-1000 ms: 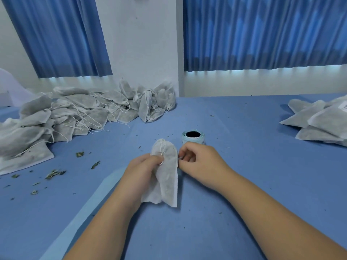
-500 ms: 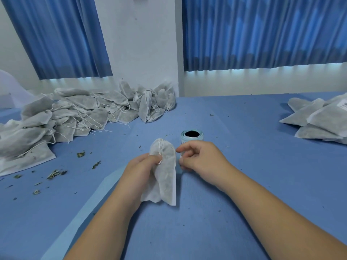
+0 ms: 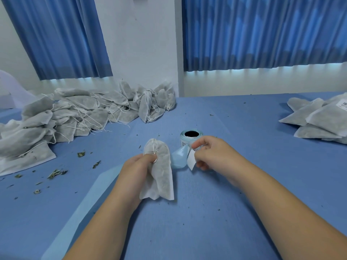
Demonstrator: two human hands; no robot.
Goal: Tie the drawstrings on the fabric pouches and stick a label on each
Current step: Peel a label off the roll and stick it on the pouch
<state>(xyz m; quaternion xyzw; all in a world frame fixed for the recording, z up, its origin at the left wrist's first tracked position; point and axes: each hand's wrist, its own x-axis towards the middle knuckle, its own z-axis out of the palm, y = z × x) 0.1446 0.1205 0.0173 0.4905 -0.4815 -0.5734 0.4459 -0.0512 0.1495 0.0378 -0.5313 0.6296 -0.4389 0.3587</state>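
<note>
Beside pouch [image 3: 161, 171], curled right hand [image 3: 212, 154] (label [image 3: 191, 162])

Pouch [image 3: 159, 169] left of label roll [image 3: 190, 136], both on table [image 3: 244, 184].

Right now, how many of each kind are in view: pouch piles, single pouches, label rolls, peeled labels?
Pouch piles: 2, left pile and right pile
Single pouch: 1, in the left hand
Label roll: 1
Peeled label: 1, pinched by the right hand
Total: 5
Pouches within the piles overlap too much to count.
</note>
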